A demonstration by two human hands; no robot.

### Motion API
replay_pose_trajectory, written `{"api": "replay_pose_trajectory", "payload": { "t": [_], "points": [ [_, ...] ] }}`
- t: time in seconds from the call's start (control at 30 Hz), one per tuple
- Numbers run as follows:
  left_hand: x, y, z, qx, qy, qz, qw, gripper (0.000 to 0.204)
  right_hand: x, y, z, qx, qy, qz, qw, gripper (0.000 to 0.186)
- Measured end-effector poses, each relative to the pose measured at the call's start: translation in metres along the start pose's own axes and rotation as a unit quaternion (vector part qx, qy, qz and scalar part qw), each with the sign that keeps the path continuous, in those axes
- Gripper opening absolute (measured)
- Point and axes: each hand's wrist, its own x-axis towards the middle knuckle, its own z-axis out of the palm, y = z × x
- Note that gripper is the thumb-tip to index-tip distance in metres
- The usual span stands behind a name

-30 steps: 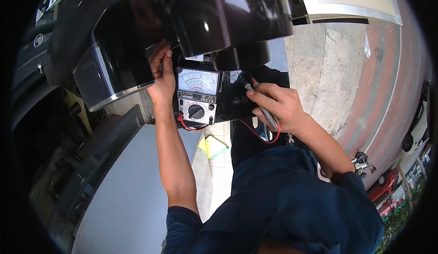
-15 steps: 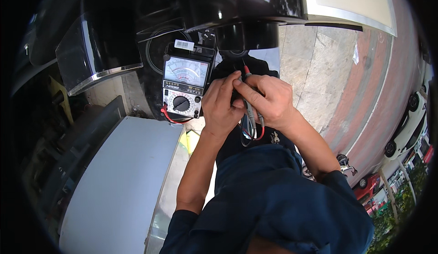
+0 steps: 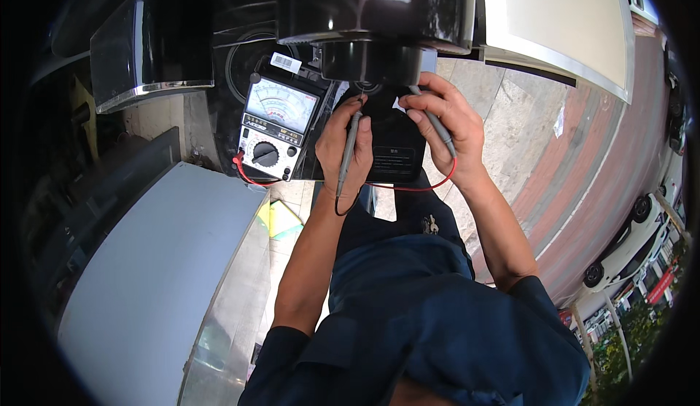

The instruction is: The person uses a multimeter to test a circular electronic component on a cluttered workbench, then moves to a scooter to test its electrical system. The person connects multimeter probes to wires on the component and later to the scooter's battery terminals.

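In my left hand [image 3: 337, 145] is a slim grey test probe [image 3: 349, 151] with a black lead, its tip end pointing up toward a dark round opening [image 3: 367, 87]. My right hand [image 3: 461, 133] grips the other grey test probe [image 3: 441, 130], which trails a red lead [image 3: 442, 183]; its tip is hidden beside the black cylinder. A small white scrap [image 3: 399, 105] shows by the right fingertips. Left of my hands, an analog multimeter [image 3: 290, 130] with a needle dial and a black rotary knob lies on a black surface.
A glossy black cylindrical housing [image 3: 375, 9] hangs just above my hands. Another black housing [image 3: 153, 49] stands at the left, above a pale grey panel [image 3: 157, 260]. A cream panel [image 3: 561, 27] is at upper right. Beyond it are paving and a white car [image 3: 620, 249].
My hands have parted from being close together, each now holding one probe. The right has moved right, and both are nearer the black cylinder. The black base plate between them is uncovered.
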Motion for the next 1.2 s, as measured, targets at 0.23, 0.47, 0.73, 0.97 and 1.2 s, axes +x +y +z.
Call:
{"api": "replay_pose_trajectory", "payload": {
  "t": [0.23, 0.47, 0.73, 0.97, 1.2],
  "points": [
    [-0.002, -0.010, 0.012, -0.024, 0.042, -0.010, 0.999, 0.026, 0.006, 0.029, 0.011, 0.312, 0.057, 0.143, 0.938, 0.020],
    [0.006, -0.003, 0.008, 0.006, 0.040, -0.015, 0.999, 0.023, 0.013, 0.048, 0.024, 0.285, 0.028, 0.135, 0.948, 0.020],
    [0.002, 0.001, 0.013, 0.019, 0.104, -0.045, 0.993, 0.022, 0.017, 0.074, 0.023, 0.302, -0.058, 0.129, 0.943, 0.023],
    [0.001, 0.002, 0.016, 0.043, 0.117, -0.043, 0.991, 0.022, 0.023, 0.079, 0.025, 0.355, -0.082, 0.068, 0.929, 0.022],
    [0.002, 0.003, 0.020, 0.064, 0.109, -0.032, 0.992, 0.022, 0.022, 0.090, 0.029, 0.254, -0.077, 0.020, 0.964, 0.015]
  ]
}}
